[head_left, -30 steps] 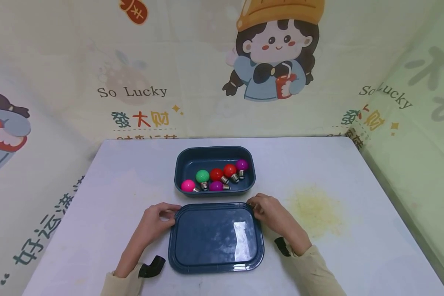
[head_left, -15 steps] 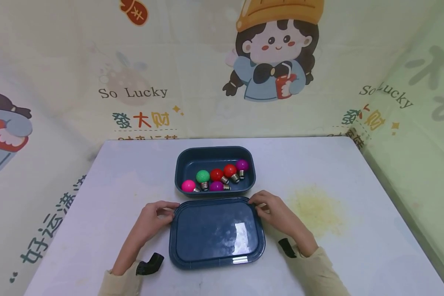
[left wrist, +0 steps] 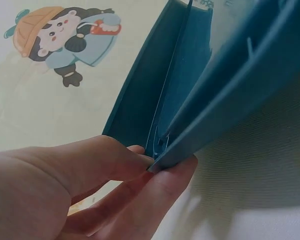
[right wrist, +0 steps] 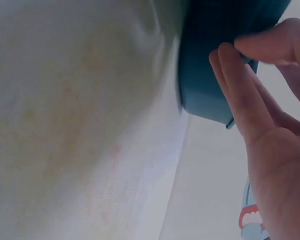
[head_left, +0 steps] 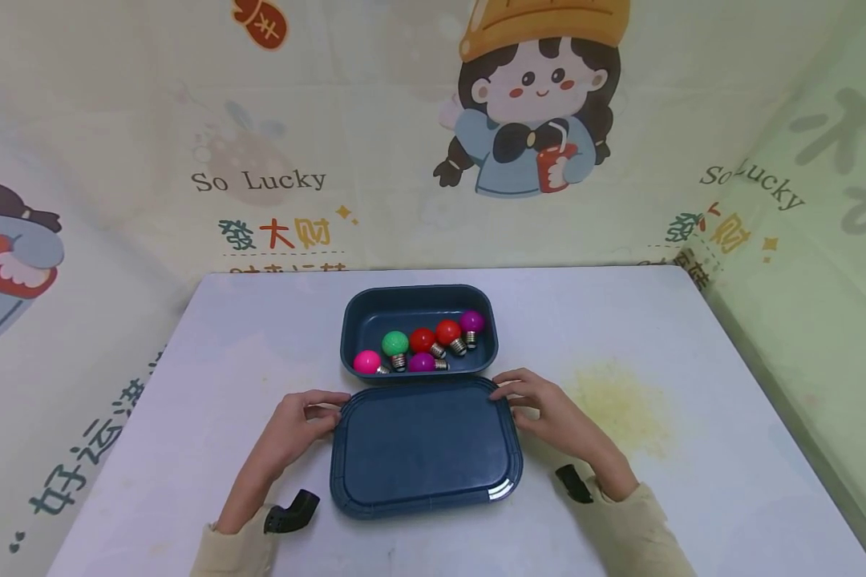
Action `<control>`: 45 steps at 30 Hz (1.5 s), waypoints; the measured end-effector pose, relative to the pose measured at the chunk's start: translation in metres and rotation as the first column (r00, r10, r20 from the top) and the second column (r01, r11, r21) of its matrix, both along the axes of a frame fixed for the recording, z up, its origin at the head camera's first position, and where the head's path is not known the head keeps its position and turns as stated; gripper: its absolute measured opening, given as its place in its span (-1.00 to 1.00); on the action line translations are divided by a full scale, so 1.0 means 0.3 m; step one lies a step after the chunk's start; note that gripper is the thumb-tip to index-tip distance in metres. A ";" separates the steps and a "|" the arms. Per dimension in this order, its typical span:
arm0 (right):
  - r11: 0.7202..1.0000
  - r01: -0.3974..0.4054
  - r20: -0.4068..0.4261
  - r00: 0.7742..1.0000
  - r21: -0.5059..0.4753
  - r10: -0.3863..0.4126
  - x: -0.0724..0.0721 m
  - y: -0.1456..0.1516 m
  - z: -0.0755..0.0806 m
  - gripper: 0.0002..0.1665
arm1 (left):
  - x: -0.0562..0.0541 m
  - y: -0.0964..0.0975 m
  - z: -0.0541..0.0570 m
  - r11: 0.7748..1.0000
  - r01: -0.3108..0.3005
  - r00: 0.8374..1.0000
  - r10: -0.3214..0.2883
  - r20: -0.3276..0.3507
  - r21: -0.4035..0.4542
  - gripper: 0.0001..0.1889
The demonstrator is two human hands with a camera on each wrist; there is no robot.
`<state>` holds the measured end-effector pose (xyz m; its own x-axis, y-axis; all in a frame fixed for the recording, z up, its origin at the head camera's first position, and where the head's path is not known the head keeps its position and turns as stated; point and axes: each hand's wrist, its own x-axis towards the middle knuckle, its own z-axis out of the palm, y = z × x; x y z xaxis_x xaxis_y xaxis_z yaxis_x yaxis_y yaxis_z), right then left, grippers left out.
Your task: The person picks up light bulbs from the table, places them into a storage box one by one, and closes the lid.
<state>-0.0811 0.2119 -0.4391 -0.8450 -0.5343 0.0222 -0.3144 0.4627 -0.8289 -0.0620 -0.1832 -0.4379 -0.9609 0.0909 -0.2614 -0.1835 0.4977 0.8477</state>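
Note:
A dark blue rectangular lid (head_left: 426, 449) lies between my hands, slightly turned, its far edge close against the front of the dark blue box (head_left: 375, 300). With thumb and fingers my left hand (head_left: 299, 425) pinches the lid's far left corner; the left wrist view shows the grip on its rim (left wrist: 190, 145). My right hand (head_left: 548, 409) holds the far right corner, thumb and fingers meeting at the edge in the right wrist view. Inside the box lie small bulbs with screw bases: a pink bulb (head_left: 366, 362), a green bulb (head_left: 394, 344), two red and two purple.
The white table (head_left: 260, 353) bears a yellowish stain (head_left: 617, 409) right of the lid. A printed cloth (head_left: 375, 136) hangs behind and along both sides. Black curved pieces (head_left: 292, 513) sit at both wrists, by beige sleeves.
Both hands have brought the lid away from me, up to the box's front edge, its right side shifting further. My right hand's fingers have spread a little. Box and bulbs stay put.

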 end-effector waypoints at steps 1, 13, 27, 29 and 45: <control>1.000 -0.001 0.000 1.000 0.008 0.001 0.000 0.002 0.000 -0.58 | -0.001 0.001 0.002 1.000 0.002 1.000 -0.002 0.003 0.000 -0.65; 0.993 0.020 -0.123 0.992 0.113 -0.006 0.003 0.029 0.002 -0.64 | 0.003 -0.022 0.034 0.991 0.078 0.997 -0.078 0.000 0.111 -0.70; 0.997 0.017 -0.106 0.994 0.081 -0.008 -0.001 0.063 0.003 -0.62 | 0.000 -0.048 0.034 0.977 0.132 0.991 -0.133 -0.008 0.166 -0.61; 0.996 0.018 -0.106 0.994 0.085 -0.009 -0.002 0.067 0.003 -0.62 | 0.003 -0.053 0.036 0.975 0.140 0.990 -0.140 -0.010 0.172 -0.59; 0.997 0.022 -0.046 0.999 0.068 -0.019 -0.013 0.083 -0.001 -0.61 | 0.015 -0.085 0.025 0.890 0.234 0.971 -0.231 -0.057 0.390 -0.58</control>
<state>-0.0851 0.2368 -0.4392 -0.8545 -0.5188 0.0246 -0.3409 0.5245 -0.7802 -0.0574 -0.2089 -0.4303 -0.9019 0.4051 -0.1497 -0.0946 0.1530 0.9837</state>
